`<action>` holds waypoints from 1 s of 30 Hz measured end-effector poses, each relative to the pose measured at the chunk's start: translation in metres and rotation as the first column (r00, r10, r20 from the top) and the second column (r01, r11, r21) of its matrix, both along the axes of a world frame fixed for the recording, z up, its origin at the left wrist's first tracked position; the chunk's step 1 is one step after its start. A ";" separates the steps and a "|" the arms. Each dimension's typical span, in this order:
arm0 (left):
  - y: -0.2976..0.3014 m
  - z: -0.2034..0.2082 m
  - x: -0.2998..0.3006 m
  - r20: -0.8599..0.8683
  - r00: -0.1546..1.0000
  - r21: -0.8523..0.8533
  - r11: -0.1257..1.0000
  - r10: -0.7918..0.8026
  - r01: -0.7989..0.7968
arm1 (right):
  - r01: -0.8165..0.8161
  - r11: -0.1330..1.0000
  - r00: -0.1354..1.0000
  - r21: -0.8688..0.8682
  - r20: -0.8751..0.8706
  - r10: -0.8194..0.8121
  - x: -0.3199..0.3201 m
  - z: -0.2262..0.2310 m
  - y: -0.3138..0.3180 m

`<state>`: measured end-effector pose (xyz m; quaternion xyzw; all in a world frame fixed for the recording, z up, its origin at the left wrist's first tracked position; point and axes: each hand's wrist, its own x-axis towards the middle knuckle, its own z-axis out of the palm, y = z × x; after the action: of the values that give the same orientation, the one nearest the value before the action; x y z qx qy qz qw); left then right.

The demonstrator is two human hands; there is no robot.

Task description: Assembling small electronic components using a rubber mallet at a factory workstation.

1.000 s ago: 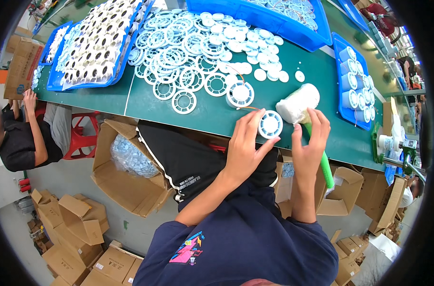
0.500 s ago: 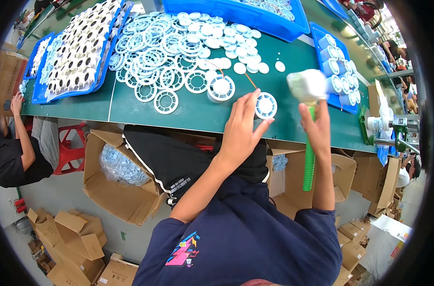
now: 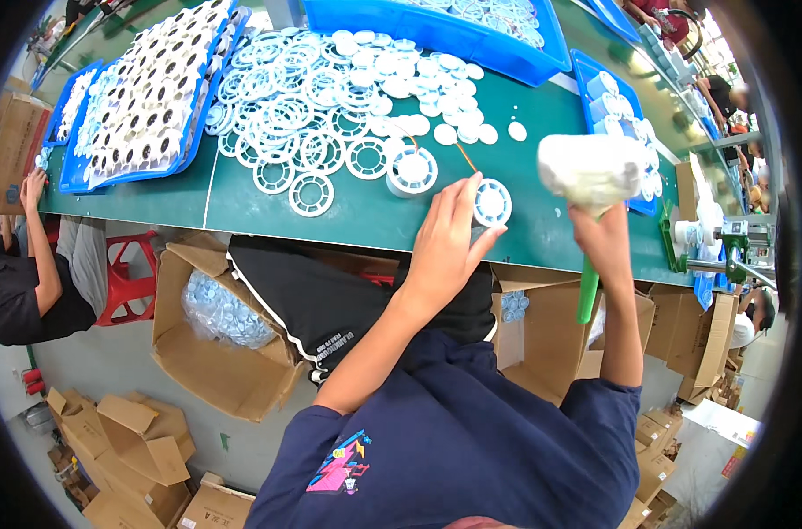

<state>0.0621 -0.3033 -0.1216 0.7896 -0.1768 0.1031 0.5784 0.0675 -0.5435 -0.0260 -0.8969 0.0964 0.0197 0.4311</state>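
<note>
My left hand (image 3: 449,234) rests at the table's near edge, thumb and fingers curved round a white round housing (image 3: 492,203) with a slotted ring on top. An orange wire (image 3: 465,157) sticks out beside its fingertips. My right hand (image 3: 604,242) is wrapped round the green handle (image 3: 588,295) of a mallet. The mallet's bulky white head (image 3: 590,167) is held up above the table, to the right of the housing and apart from it. Just left of my left hand stands a second white housing (image 3: 412,167) with a similar ring and an orange wire.
Loose slotted rings (image 3: 311,194) and white discs (image 3: 445,134) are heaped at the back left. Blue trays hold white parts at far left (image 3: 189,163) and right (image 3: 586,66); a blue bin (image 3: 507,63) stands behind. A metal fixture (image 3: 734,242) is at right. Another person works at far left.
My right hand has lifted the mallet and carried it a little to the right, its handle now tipped. My left hand stays at the housing.
</note>
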 end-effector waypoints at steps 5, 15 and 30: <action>0.008 -0.003 0.007 0.094 0.995 0.152 0.988 0.018 -0.032 | -0.059 0.984 0.990 -0.165 0.119 0.080 -0.026 -0.020 -0.002; 0.010 -0.006 0.007 0.019 1.000 0.081 0.997 0.010 -0.011 | -0.218 0.808 0.746 -0.548 0.440 0.500 -0.040 -0.002 0.025; 0.012 -0.002 0.006 0.066 0.997 0.009 0.999 0.043 -0.043 | -0.278 0.387 0.680 -0.879 0.104 0.726 -0.003 0.047 0.075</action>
<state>0.0677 -0.2917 -0.1237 0.7924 -0.1792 0.1404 0.5659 0.0641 -0.4684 0.0210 -0.9450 -0.3032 -0.1128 -0.0476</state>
